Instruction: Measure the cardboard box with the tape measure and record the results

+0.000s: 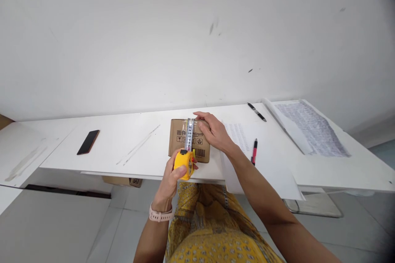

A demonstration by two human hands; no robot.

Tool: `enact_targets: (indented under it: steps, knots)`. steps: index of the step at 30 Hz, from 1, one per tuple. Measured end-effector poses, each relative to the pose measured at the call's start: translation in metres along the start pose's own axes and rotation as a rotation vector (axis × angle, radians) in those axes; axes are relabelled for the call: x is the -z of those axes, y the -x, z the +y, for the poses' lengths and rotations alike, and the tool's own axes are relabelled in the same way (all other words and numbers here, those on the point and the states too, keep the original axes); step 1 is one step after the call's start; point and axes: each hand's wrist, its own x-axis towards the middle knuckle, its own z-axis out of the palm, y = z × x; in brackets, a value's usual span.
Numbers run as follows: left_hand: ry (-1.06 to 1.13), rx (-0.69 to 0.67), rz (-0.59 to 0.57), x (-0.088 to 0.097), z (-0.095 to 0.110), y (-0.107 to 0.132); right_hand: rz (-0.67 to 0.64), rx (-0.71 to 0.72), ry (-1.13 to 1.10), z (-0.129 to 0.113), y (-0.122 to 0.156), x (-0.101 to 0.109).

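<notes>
A small brown cardboard box [174, 137] with printed symbols and clear tape lies on the white table. My left hand [173, 176] grips a yellow tape measure [184, 164] at the box's near edge. Its metal blade [190, 131] is pulled out across the top of the box, numbers facing up, reaching the far edge. My right hand [212, 131] is wrapped over the far right corner of the box, the thumb on top close to the blade's end and the fingers over the far edge. Part of the printing is covered by the blade.
Right of the box are printed paper sheets [262, 176], a red and black pen [254, 151], a black pen [256, 112] and a handwritten sheet [311, 127]. A phone [88, 142] lies at the left. The wall [154, 41] rises behind the table [132, 125].
</notes>
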Motion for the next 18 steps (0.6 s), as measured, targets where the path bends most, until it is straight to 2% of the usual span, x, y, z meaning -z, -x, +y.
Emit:
enact_targets:
  steps: [3, 6, 11, 18]
  knots:
    - [0.016, 0.001, 0.003, -0.002, -0.002, 0.001, -0.048, 0.073, 0.09, -0.003, -0.001, 0.001]
    - [0.026, -0.002, 0.017, -0.005, -0.006, 0.002, -0.067, 0.085, 0.127, -0.003, -0.002, 0.0]
    - [-0.07, 0.011, 0.015, -0.006, -0.019, 0.012, -0.043, 0.085, 0.096, 0.004, -0.002, -0.001]
    - [-0.166, 0.036, 0.015, 0.004, -0.033, 0.031, -0.032, 0.074, 0.043, 0.011, -0.004, -0.002]
